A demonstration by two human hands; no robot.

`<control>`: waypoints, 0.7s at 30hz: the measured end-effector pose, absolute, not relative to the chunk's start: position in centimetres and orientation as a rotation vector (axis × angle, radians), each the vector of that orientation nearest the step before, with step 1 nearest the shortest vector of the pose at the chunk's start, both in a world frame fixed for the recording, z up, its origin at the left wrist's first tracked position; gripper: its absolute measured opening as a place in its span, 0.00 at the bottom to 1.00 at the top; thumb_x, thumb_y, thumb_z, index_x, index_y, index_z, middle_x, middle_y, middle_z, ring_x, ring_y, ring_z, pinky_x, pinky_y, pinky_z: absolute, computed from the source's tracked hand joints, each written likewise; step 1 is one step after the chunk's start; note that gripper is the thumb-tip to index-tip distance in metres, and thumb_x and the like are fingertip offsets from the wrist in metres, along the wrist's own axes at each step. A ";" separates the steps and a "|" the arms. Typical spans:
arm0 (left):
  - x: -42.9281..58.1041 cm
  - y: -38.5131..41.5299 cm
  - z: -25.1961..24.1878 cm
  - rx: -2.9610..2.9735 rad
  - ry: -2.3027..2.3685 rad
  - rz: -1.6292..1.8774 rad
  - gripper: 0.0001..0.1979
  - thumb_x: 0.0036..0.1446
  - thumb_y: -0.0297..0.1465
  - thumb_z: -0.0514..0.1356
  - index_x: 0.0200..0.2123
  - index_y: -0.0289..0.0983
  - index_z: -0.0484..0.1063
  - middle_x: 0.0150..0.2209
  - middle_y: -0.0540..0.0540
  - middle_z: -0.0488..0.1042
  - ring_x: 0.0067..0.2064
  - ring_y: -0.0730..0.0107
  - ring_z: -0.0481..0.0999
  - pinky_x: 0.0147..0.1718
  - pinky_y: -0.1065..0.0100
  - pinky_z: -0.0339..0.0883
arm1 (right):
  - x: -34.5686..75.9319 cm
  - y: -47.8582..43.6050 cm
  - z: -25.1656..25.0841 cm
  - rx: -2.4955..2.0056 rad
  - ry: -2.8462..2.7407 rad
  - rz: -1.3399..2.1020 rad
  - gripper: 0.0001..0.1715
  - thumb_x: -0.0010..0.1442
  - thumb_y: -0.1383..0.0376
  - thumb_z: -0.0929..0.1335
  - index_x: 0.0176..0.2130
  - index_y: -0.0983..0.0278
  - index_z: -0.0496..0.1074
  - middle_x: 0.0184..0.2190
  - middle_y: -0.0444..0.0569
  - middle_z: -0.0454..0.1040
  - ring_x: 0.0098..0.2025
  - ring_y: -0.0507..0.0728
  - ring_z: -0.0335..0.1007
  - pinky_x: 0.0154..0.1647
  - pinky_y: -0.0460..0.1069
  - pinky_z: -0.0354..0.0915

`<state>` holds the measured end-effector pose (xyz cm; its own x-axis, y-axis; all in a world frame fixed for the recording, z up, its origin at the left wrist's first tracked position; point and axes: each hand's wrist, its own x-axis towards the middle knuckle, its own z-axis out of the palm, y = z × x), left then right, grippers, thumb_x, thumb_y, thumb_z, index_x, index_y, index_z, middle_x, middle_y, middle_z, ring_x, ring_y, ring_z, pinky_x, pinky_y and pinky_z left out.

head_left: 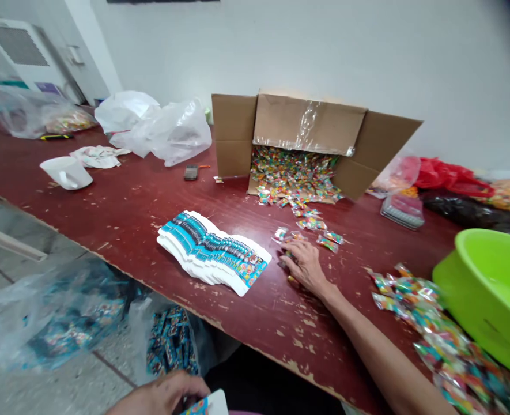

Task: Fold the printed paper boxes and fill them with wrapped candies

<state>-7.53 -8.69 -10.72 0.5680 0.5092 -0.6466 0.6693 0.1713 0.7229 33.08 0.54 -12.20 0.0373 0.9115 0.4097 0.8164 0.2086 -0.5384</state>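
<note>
At the bottom edge my left hand [163, 395] is closed on a flat printed packet [211, 405], blue and white, partly cut off by the frame. My right hand [302, 262] rests on the table with its fingers curled over small clear-wrapped candies, which they mostly hide. A few wrapped candies [327, 243] lie just beyond it. To its left, a fanned stack of flat blue-and-white printed packets [214, 253] is spread across the table. An open cardboard box [309, 124] lies on its side behind, with many wrapped candies [295, 173] spilling from its mouth.
A green basin [462, 276] stands at the right beside a pile of larger candy packs [440, 328]. A white mug [67, 173], a cloth [99, 155] and plastic bags [172, 132] are at the left. Below the worn red table [125, 225] sits a bag of filled blue packets [172, 340].
</note>
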 end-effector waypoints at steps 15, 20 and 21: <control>3.7 -10.6 -5.7 1.075 0.856 0.382 0.21 0.57 0.36 0.61 0.53 0.39 0.63 0.36 0.48 0.75 0.27 0.73 0.74 0.28 0.71 0.67 | 26.3 -9.3 -2.9 -1.191 -0.797 1.141 0.19 0.46 0.57 0.79 0.39 0.62 0.81 0.34 0.48 0.83 0.34 0.55 0.76 0.37 0.49 0.70; 5.8 -11.7 -4.8 1.071 0.737 0.424 0.19 0.55 0.30 0.59 0.51 0.38 0.65 0.36 0.48 0.75 0.28 0.74 0.73 0.29 0.70 0.70 | 22.8 -12.8 -3.3 -1.175 -0.774 1.325 0.19 0.50 0.55 0.77 0.40 0.62 0.80 0.34 0.50 0.83 0.30 0.55 0.77 0.32 0.49 0.71; 5.9 -11.9 -4.7 1.062 0.730 0.435 0.20 0.54 0.29 0.59 0.52 0.39 0.65 0.36 0.48 0.75 0.29 0.74 0.73 0.29 0.70 0.70 | 22.5 -13.2 -3.4 -1.176 -0.765 1.331 0.20 0.50 0.55 0.77 0.40 0.63 0.80 0.34 0.50 0.84 0.28 0.54 0.76 0.29 0.48 0.70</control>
<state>5.86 -11.87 -4.68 0.6917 0.6438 -0.3273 0.0190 0.4368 0.8993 22.50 -13.20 -3.39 0.1462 0.9694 -0.1971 -0.3177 -0.1426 -0.9374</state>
